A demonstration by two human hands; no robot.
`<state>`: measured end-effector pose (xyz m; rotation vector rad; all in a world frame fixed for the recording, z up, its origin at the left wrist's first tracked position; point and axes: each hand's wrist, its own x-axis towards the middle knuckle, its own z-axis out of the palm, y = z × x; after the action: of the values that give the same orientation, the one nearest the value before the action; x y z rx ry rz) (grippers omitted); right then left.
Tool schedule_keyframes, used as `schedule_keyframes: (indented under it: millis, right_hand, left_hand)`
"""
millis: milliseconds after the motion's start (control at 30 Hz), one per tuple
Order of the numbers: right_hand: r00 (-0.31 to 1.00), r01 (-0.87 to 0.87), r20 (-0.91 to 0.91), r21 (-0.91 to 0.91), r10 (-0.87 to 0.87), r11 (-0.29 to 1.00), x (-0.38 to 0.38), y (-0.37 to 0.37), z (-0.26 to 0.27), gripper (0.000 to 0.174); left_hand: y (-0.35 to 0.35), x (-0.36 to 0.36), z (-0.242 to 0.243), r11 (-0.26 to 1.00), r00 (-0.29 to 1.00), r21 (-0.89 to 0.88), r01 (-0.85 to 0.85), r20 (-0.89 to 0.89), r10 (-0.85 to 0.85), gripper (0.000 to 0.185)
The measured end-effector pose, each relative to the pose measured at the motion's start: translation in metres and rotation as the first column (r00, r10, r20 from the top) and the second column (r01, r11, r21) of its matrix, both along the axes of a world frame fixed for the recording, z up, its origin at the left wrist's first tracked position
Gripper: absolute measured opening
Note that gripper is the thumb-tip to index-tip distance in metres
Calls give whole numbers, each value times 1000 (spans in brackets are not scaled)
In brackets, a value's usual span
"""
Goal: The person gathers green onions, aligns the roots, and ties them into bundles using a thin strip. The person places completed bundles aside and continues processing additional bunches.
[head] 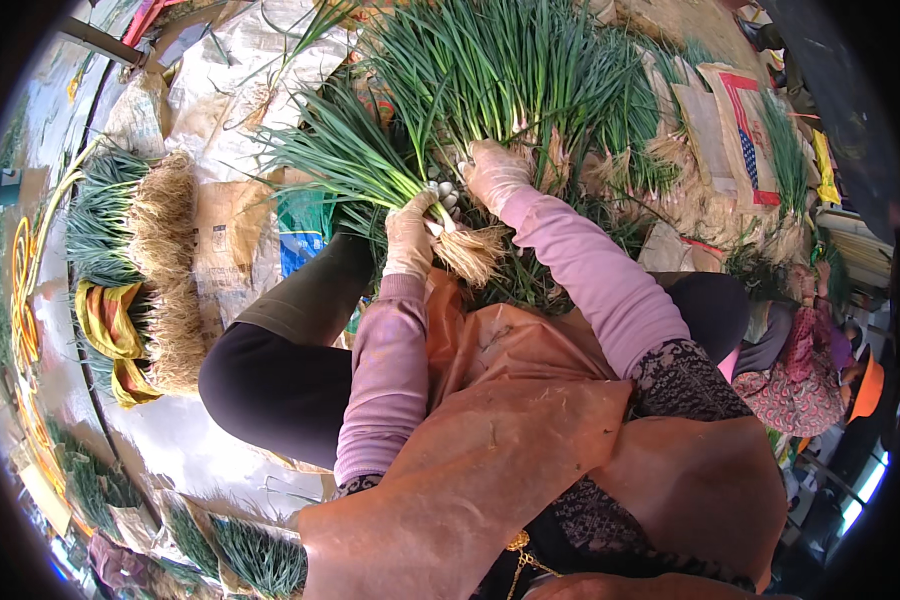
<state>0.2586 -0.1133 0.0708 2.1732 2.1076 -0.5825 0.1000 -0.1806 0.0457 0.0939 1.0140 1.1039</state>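
Note:
My left hand (411,234), in a pale thin glove, is closed around a bunch of green onions (375,176). Their leaves fan out to the upper left. Rounded white bulbs (444,196) and tan roots (469,253) stick out to the right of my fist. My right hand (495,174), gloved alike, is at the lower left edge of a large heap of green onions (495,67). Its fingers curl in at the stem bases, by a whitish stem end; whether they grip a stalk is hidden.
Stacked green onions with roots outward (166,202) lie at left, partly under a yellow-orange cloth (112,319). Loose leaf trimmings (532,281) lie before my orange apron (495,427). Woven sacks (229,225) cover the ground. Another person (787,375) sits at right.

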Motion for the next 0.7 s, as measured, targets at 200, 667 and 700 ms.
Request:
schedule_keyframes:
  millis: [200,667,700]
  right_hand:
    - [979,171,-92,-116,-182,978,9,20,-1,28]
    - [685,151,-725,47,-71,987,6,-25,-36,58]
    - [526,175,-847,20,-76,984,9,-15,-52,69]
  left_hand:
    - [16,-23,19,990,987,90,-108,129,96,27]
    - [-13,-3,4,982,978,-135,135,-143,-154,13]
    - [-14,-4,7,977,971,-128,171,-148,-190,14]
